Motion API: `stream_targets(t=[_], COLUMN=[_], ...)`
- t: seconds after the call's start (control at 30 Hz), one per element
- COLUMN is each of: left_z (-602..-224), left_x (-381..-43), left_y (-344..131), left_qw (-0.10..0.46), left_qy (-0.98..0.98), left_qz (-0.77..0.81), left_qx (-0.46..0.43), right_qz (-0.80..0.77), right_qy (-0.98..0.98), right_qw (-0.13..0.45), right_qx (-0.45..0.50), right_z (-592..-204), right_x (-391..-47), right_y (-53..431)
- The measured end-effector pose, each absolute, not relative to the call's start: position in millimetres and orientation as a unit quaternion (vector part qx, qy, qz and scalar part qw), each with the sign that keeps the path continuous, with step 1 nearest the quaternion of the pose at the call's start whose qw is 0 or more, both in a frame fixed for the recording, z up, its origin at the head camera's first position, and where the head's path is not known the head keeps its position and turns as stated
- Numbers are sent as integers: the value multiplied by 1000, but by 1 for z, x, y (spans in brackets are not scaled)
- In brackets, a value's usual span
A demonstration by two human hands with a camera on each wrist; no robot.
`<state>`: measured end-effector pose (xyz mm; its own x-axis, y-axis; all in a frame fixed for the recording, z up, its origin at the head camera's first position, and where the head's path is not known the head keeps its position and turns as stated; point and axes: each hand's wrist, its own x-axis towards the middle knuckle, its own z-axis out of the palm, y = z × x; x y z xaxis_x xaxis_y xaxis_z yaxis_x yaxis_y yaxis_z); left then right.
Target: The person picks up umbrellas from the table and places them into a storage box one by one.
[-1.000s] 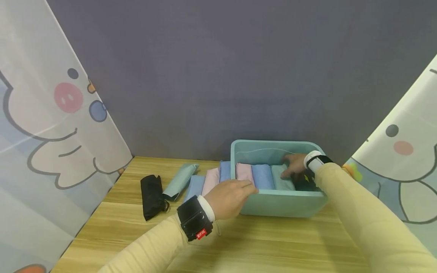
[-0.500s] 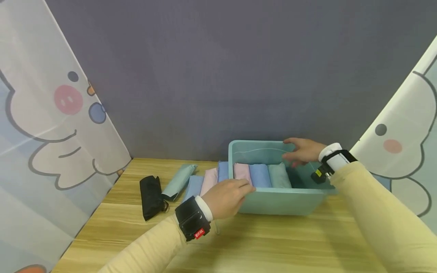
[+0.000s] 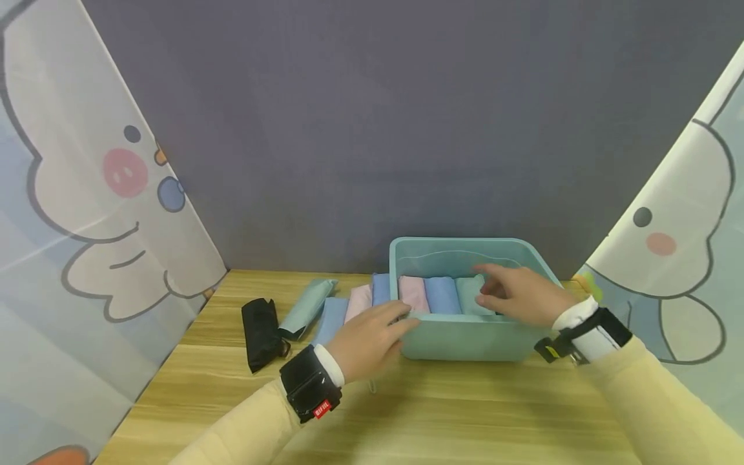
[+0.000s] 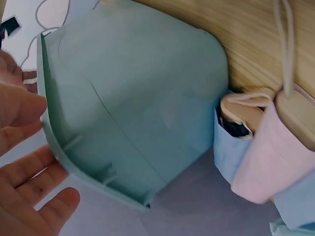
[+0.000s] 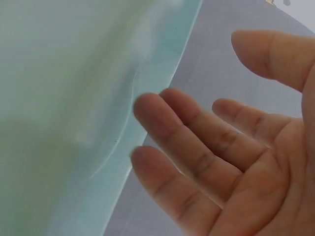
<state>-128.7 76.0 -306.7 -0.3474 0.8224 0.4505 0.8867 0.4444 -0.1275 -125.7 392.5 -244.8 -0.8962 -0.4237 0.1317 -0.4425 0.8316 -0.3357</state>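
Observation:
A teal bin (image 3: 465,341) stands on the table with folded umbrellas side by side in it: a pink one (image 3: 413,294), a blue one (image 3: 443,295) and a green one (image 3: 469,297). My left hand (image 3: 372,339) is at the bin's near left corner, fingers loosely spread beside the rim (image 4: 61,160) in the left wrist view. Over the bin's right part hovers my right hand (image 3: 526,296), thumb and fingers apart and holding nothing. It hides the right end of the bin's inside.
Left of the bin lie more folded umbrellas: a blue one (image 3: 380,288), a pink one (image 3: 358,299), a light blue one (image 3: 332,316), a green one (image 3: 308,307) and a black one (image 3: 260,332). A grey backdrop (image 3: 349,129) rises behind the table (image 3: 453,413).
My right hand has come up out of the bin and back toward me over its near right rim. The left hand has loosened from the near rim and shifted slightly left.

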Motion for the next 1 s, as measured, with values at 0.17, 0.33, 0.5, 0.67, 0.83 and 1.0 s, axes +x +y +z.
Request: stream_targets(t=[0.17, 0.33, 0.5, 0.67, 0.83, 1.0], left_z=[-310, -319, -329, -335, -341, -347], left_x=[-121, -120, -131, -151, -174, -193], left_y=[49, 19, -9, -37, -59, -74], left_qw=[247, 253, 252, 232, 176, 131], left_qy=[-820, -846, -879, -916, -946, -957], left_qz=[-94, -97, -91, -111, -166, -206], left_qx=[-507, -459, -395, -309, -214, -156], right_qz=[173, 178, 178, 151, 140, 150], right_qy=[-955, -942, -929, -909, -892, -876], right_qw=[102, 177, 238, 315, 366, 396], right_qx=[218, 222, 222, 229, 227, 230], right_z=[-274, -301, -319, -332, -338, -341], right_x=[-112, -104, -99, -98, -97, -97], right_y=[396, 400, 398, 396, 396, 393])
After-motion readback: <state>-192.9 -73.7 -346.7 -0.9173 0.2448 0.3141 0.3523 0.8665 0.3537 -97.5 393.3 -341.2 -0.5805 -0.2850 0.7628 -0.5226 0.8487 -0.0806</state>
